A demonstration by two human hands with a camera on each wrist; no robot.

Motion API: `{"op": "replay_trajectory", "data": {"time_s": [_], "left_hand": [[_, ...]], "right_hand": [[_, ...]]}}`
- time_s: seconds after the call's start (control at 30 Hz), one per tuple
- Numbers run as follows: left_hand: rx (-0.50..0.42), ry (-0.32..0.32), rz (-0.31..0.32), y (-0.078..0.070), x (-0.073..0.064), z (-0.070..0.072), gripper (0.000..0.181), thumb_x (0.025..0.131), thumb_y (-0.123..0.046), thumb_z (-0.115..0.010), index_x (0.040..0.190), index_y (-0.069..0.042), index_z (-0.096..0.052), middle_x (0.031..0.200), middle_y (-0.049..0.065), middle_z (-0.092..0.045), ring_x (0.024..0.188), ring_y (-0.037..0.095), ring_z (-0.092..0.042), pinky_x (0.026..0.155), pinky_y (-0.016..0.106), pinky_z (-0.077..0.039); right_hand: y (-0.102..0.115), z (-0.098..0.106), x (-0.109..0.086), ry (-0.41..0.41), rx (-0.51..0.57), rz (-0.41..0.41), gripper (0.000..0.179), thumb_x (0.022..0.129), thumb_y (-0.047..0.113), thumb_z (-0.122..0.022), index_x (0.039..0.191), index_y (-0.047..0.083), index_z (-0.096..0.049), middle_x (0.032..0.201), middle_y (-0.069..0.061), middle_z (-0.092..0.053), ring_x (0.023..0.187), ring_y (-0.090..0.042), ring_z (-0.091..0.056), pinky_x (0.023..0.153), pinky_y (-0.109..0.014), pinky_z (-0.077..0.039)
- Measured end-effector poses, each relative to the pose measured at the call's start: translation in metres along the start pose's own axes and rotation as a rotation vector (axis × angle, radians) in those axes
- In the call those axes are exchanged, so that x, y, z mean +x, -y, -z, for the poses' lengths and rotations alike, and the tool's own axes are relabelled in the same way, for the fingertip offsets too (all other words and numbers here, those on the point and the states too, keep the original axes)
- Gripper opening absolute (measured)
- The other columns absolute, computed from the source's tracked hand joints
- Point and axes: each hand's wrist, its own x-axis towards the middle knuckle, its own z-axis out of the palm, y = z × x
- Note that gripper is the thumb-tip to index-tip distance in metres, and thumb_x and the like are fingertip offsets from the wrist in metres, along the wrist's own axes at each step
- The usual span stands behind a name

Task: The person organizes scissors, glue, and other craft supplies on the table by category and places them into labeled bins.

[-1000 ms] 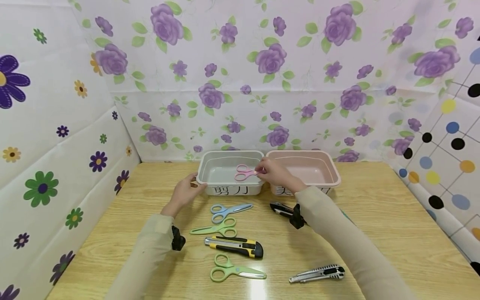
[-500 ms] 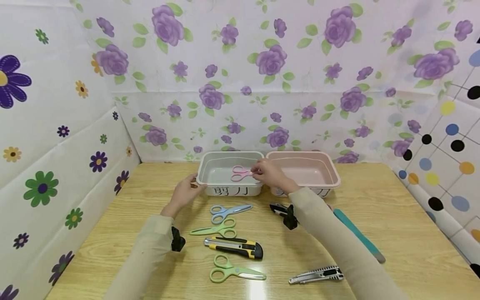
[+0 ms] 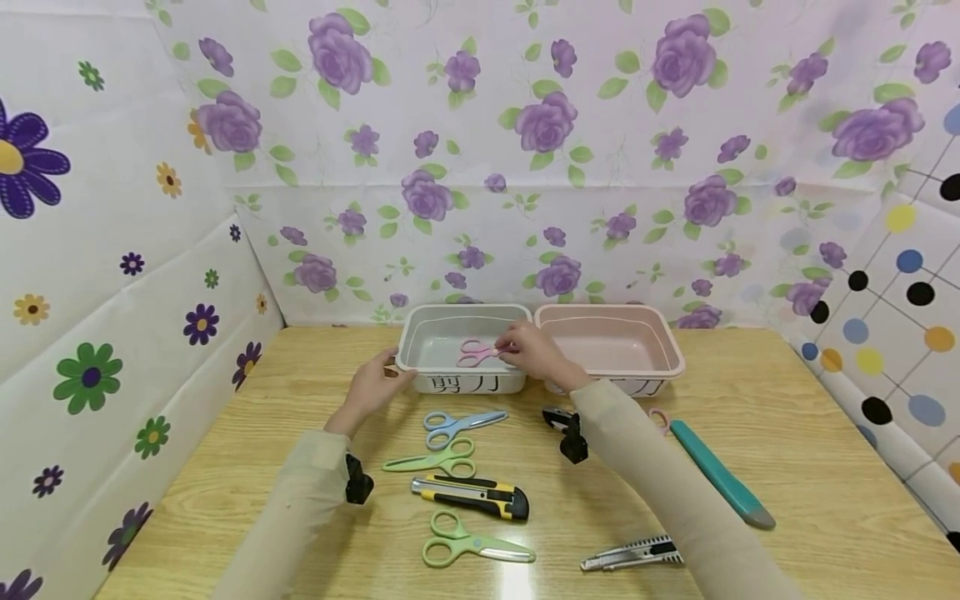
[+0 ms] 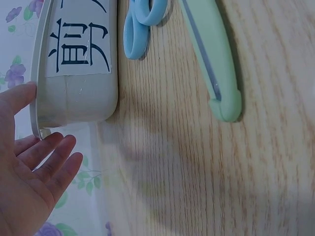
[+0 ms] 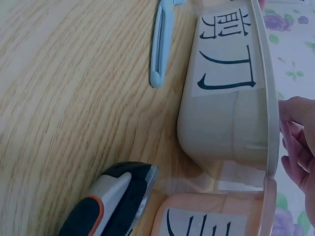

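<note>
My right hand [image 3: 528,348] pinches pink scissors [image 3: 474,353] by the blade end, their handle loops pointing left inside the grey plastic bin [image 3: 465,312]. In the right wrist view the fingers [image 5: 298,110] hold a pink strip behind the bin's rim. At the bin's left front corner, my left hand [image 3: 371,385] holds the rim between thumb and fingers; the left wrist view shows the thumb [image 4: 22,96] against the rim. In front of the bin lie blue scissors [image 3: 461,427], green scissors [image 3: 431,460], a yellow-black box cutter [image 3: 472,496] and more green scissors [image 3: 476,543].
A pink bin [image 3: 607,315] stands right against the grey one. Under the right arm lies a black box cutter [image 3: 557,417], with pink handle loops [image 3: 660,419] beyond it. A teal cutter [image 3: 720,473] and a silver box cutter [image 3: 632,553] lie on the wooden table [image 3: 810,433].
My right hand has moved left and slightly lower with the pink scissors, further over the grey bin. The right sleeve has uncovered the teal cutter. My left hand stays at the bin's corner.
</note>
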Motion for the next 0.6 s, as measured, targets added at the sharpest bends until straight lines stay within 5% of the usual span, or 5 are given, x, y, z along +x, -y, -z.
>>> {"op": "replay_trajectory", "data": {"time_s": [0.3,0.6], "left_hand": [[-0.011,0.001,-0.014,-0.0007,-0.0017,-0.0008,0.061,0.086,-0.025,-0.062,0.134,0.004,-0.039,0.116,0.022,-0.056,0.094,0.031,-0.058,0.073,0.036,-0.052],[-0.003,-0.007,-0.005,-0.0021,-0.0013,-0.0002,0.060,0.086,-0.025,-0.062,0.134,0.003,-0.039,0.117,0.021,-0.057,0.095,0.031,-0.058,0.075,0.037,-0.051]], "right_hand": [[0.0014,-0.0059,0.0022,-0.023,0.020,0.007,0.011,0.081,0.004,-0.066,0.088,-0.003,-0.070,0.082,-0.011,-0.062,0.077,-0.021,-0.057,0.069,-0.028,-0.049],[0.0070,-0.0030,0.0055,-0.021,0.011,-0.018,0.027,0.081,0.011,-0.067,0.103,-0.005,-0.064,0.101,-0.015,-0.063,0.098,-0.030,-0.054,0.087,-0.041,-0.044]]}}
